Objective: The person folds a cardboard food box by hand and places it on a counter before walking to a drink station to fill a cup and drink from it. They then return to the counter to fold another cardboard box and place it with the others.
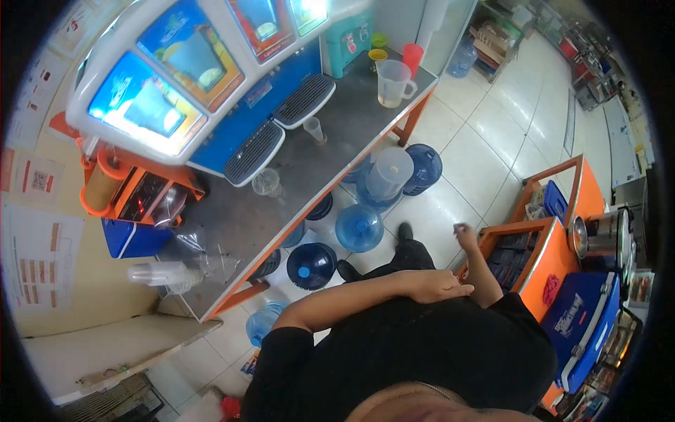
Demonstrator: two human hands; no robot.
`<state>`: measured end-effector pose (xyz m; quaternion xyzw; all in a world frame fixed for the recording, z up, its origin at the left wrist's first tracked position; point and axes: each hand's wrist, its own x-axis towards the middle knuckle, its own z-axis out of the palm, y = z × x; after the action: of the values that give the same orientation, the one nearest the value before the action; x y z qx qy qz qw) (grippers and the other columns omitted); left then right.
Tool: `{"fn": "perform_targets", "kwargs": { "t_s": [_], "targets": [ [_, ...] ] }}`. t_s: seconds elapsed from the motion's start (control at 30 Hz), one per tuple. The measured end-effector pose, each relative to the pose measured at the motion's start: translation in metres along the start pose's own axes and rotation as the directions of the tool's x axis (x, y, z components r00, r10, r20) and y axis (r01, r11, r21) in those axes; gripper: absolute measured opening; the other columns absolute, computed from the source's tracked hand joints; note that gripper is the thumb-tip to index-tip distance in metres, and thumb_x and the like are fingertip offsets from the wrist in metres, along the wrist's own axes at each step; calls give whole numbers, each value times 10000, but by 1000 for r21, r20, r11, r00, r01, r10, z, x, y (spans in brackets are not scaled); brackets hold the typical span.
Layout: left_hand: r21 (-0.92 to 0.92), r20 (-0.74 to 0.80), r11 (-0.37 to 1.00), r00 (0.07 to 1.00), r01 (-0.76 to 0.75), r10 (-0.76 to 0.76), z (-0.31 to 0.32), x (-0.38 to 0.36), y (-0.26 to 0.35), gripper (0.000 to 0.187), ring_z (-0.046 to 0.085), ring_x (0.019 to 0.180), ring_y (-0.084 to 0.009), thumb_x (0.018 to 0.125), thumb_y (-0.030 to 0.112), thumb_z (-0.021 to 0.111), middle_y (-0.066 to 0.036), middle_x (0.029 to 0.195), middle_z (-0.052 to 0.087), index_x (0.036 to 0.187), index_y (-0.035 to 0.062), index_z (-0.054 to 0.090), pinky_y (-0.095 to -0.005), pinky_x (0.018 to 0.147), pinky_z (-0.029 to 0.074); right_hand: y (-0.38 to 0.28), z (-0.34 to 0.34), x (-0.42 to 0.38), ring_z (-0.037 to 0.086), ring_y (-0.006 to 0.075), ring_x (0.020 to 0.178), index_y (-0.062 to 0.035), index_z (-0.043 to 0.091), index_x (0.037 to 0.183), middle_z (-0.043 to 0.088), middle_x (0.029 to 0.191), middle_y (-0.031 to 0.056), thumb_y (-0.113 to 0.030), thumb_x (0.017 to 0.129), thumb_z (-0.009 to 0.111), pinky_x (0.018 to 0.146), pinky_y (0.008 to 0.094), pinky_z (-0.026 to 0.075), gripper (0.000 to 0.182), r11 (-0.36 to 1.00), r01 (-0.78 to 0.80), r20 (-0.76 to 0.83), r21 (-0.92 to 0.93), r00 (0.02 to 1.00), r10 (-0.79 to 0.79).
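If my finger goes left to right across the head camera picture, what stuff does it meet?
Stack of clear cups → wide clear plastic cup → narrow clear cup → handled plastic jug → right hand → blue cooler box.

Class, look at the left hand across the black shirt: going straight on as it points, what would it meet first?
Probably the person's own right forearm, near the elbow: the left hand points across the black shirt toward it. Depth is unclear, so it might pass in front instead.
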<state>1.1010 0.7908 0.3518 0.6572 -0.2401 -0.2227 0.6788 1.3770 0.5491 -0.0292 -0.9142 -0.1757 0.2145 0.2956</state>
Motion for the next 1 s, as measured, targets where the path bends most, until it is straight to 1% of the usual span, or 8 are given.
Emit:
{"fn": "perform_targets", "kwargs": {
  "t_s": [0.1, 0.2, 0.27, 0.33, 0.43, 0.47, 0.63, 1.0],
  "targets": [
    [-6, -64, 997, 995, 77, -77, -45, 20, -9, 749, 522, 592, -260, 1094, 529, 299, -162, 641, 567, 782, -84, 598, -378, 679, 467, -124, -57, 62, 652, 187, 696, -23, 703, 987, 690, 762, 102, -234, 980, 619, 675, 333, 507, 228, 964, 262, -345, -56, 901, -265],
    [-131, -192, 990, 979, 49, -73, -94, 54, -14, 755, 517, 592, -226, 1091, 541, 299, -126, 630, 567, 768, -70, 604, -357, 655, 463, -298, -137, 130, 529, 160, 652, -38, 691, 1054, 582, 720, 77, -203, 968, 644, 636, 312, 463, 192, 921, 384, -328, 62, 880, -345],
    [-318, -189, 940, 963, 127, -194, -134, 85, -9, 740, 517, 611, -190, 1098, 528, 279, -88, 610, 532, 773, -54, 600, -333, 624, 456, -372, -167, 209, 524, 142, 679, -27, 683, 1070, 587, 759, 66, -191, 954, 657, 651, 289, 459, 203, 720, 693, -369, 24, 676, -638],
    [-94, -281, 986, 947, 137, -158, -165, 135, -53, 726, 477, 579, -171, 1104, 517, 246, -55, 587, 460, 771, -27, 592, -340, 576, 432, -456, -190, 279, 592, 207, 709, -34, 671, 1116, 642, 819, 103, -153, 907, 689, 690, 337, 497, 241, 639, 766, -241, 68, 634, -735],
    [-210, -263, 962, 937, 175, -228, -203, 170, -43, 756, 569, 635, -228, 1090, 559, 258, -129, 671, 556, 827, -44, 632, -391, 694, 472, -548, -180, 373, 674, 351, 1002, -44, 643, 1227, 685, 1108, 195, -59, 867, 700, 836, 437, 557, 364, 378, 904, 56, -198, 396, -917],
    [-257, -266, 951, 933, 171, -240, -223, 180, -38, 762, 563, 619, -225, 1090, 560, 258, -125, 657, 547, 818, -48, 629, -388, 681, 470, -575, -169, 408, 651, 398, 1104, -47, 627, 1265, 667, 1207, 216, -55, 848, 705, 892, 475, 553, 425, 259, 927, 196, -272, 317, -928],
    [-390, -400, 910, 864, 142, -306, -264, 204, -14, 712, 363, 512, -154, 1100, 538, 248, -40, 574, 353, 623, 55, 464, -355, 597, 387, -639, -85, 493, 627, 356, 1193, -90, 506, 1394, 648, 1303, 162, -81, 640, 881, 926, 447, 553, 842, 157, 833, 681, -530, 529, -506],
    [-360, -696, 932, 651, 48, -302, -270, 205, -23, 662, 365, 551, -151, 1103, 515, 294, -43, 595, 351, 637, 63, 425, -346, 623, 387, -616, 15, 555, 595, 333, 1266, -66, 495, 1389, 621, 1352, 171, -163, 505, 975, 1002, 452, 534, 1010, 131, 872, 761, -472, 478, -439]
  ]
}}
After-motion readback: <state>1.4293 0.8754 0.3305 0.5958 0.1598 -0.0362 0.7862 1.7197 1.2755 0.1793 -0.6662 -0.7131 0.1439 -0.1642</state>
